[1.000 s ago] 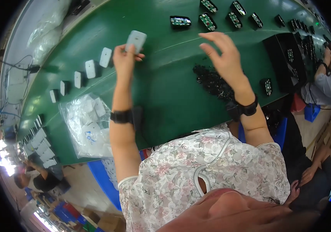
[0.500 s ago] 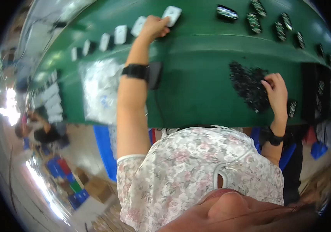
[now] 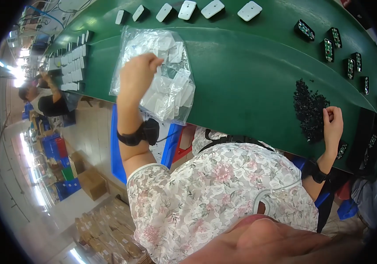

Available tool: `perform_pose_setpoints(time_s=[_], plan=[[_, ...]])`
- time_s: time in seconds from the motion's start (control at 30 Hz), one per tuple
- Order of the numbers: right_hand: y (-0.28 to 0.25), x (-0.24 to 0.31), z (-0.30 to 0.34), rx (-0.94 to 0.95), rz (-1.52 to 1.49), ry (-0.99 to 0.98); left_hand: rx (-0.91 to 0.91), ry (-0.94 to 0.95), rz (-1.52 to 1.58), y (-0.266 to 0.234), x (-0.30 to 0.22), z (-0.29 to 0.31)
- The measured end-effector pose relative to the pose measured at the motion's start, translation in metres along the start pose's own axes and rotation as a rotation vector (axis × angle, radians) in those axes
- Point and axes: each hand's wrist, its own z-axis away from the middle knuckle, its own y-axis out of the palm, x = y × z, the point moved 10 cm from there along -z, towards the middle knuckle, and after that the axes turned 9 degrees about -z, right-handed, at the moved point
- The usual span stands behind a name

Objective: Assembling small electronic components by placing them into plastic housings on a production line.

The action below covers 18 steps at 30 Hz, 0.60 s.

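Note:
My left hand (image 3: 139, 75) hangs over a clear plastic bag (image 3: 185, 115) filled with white plastic covers (image 3: 182, 79). Its fingers are curled in, and nothing shows between them. At the right edge of a heap of small black parts (image 3: 308, 110), the fingertips of my right hand (image 3: 332, 123) are pinched together. Whatever they hold, if anything, is too small to make out. Along the far side of the green table stands a row of black cases with white covers on top, the rightmost being a white-covered case (image 3: 250, 11).
Open black cases with green circuit boards (image 3: 328, 49) stand at the far right. A black tray (image 3: 359, 138) lies at the table's right end. More white-covered cases (image 3: 73, 70) are grouped at the left, near another person (image 3: 49, 99). A blue bin (image 3: 171, 145) is below the table edge.
My left hand has left the white-covered cases at the far side and come back to the bag. My right hand stays at the black heap. The whole view has shifted.

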Motion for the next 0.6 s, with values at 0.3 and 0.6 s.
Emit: perform_pose_setpoints(time_s=[0.3,0.6], plan=[[-0.016,0.007,0.003,-0.166,-0.104,-0.016,-0.359,0.266,-0.172,0.077,-0.02,0.007],[0.008,0.023,0.003,-0.092,-0.53,0.111,-0.171,0.022,-0.173,0.099,0.006,-0.023]])
